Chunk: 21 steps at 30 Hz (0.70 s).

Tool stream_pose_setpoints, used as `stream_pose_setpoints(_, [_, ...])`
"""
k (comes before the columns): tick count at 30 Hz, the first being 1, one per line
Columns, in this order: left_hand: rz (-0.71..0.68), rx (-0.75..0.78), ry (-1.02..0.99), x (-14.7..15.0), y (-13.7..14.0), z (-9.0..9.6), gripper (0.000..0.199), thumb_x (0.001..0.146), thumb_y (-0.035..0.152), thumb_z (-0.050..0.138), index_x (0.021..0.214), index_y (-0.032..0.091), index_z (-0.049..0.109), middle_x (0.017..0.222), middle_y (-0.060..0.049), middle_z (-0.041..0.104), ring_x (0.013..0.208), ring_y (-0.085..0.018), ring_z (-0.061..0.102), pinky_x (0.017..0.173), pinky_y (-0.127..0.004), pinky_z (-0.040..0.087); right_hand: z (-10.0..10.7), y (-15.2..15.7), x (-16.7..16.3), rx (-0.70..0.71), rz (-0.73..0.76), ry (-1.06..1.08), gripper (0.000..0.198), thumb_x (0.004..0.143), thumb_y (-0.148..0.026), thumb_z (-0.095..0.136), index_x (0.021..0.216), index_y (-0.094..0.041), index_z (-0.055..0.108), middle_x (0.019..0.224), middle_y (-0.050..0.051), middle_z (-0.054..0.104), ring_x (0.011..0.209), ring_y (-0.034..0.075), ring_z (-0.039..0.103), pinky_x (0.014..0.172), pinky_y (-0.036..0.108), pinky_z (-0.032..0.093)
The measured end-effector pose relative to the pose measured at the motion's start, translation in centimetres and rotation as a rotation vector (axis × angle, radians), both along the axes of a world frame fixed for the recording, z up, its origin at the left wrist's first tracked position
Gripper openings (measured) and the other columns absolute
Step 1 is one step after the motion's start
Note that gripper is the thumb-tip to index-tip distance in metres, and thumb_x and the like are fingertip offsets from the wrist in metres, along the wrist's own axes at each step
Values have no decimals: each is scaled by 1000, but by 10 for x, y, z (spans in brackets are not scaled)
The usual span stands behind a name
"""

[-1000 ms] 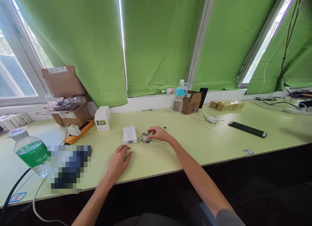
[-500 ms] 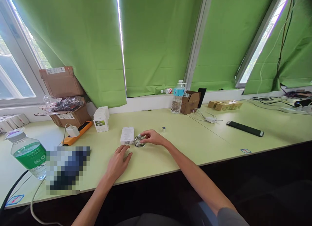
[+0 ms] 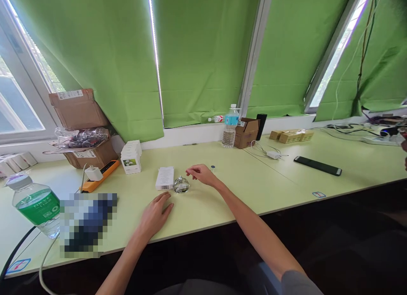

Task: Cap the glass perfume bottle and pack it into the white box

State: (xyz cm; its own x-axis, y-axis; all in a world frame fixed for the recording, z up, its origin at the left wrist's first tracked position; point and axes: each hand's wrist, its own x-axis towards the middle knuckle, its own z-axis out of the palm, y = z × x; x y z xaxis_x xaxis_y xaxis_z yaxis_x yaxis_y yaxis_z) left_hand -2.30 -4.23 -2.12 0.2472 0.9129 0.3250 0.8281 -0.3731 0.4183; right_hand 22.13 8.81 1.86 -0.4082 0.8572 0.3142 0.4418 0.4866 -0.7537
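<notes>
The left hand (image 3: 157, 214) rests palm down on the table (image 3: 203, 208), fingers loosely spread, holding nothing visible. At its 1 o'clock stands the flask (image 3: 181, 185), the box (image 3: 165, 178) lying just beside it at 10 o'clock. The right hand (image 3: 202, 175), half open with thumb and fingers curled, is clear of the flask at 2 o'clock, nothing seen in its grasp. Just past it sits a small cylinder (image 3: 213, 168); well beyond, at the flask's 1 o'clock, a bottle (image 3: 229, 134).
</notes>
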Motion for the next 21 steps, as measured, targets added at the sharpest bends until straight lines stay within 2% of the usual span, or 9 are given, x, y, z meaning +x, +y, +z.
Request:
stream_pose_setpoints(3, [-10, 8, 7, 0, 0, -1, 32, 93, 39, 44, 121, 27, 55, 132, -3, 57, 120, -24, 54, 98, -38, 44, 3, 12, 19, 94, -233, -30, 34, 90, -39, 46, 94, -16, 70, 90, 7, 71, 76, 17, 62, 69, 26, 47])
stream_pose_setpoints(5, [-12, 18, 6, 0, 1, -1, 30, 93, 39, 44, 118, 28, 56, 130, -2, 59, 119, -23, 55, 98, -37, 44, 4, 21, 36, 139, -398, -72, 30, 90, -34, 46, 98, -16, 69, 99, 8, 70, 87, 19, 62, 80, 29, 45])
stream_pose_setpoints(9, [-28, 30, 9, 0, 1, -2, 28, 93, 38, 44, 115, 27, 58, 129, -2, 59, 119, -22, 54, 98, -37, 44, -2, 33, 68, 125, -623, -193, 30, 86, -30, 53, 107, -15, 67, 105, 13, 67, 97, 24, 61, 83, 32, 42])
stream_pose_setpoints(16, [-27, 41, 6, 0, 1, 0, 27, 93, 38, 45, 114, 27, 58, 128, -1, 59, 118, -22, 55, 98, -36, 44, -19, 43, 83, 42, -674, -386, 39, 79, -33, 65, 113, -15, 64, 107, 13, 67, 97, 24, 62, 77, 29, 43])
stream_pose_setpoints(21, [-26, 26, 20, 0, 1, 0, 28, 93, 38, 43, 114, 26, 58, 129, -2, 59, 118, -23, 55, 97, -37, 44, -20, 46, 83, 33, -633, -464, 25, 79, -27, 64, 101, -16, 69, 99, 11, 70, 93, 23, 63, 74, 26, 42])
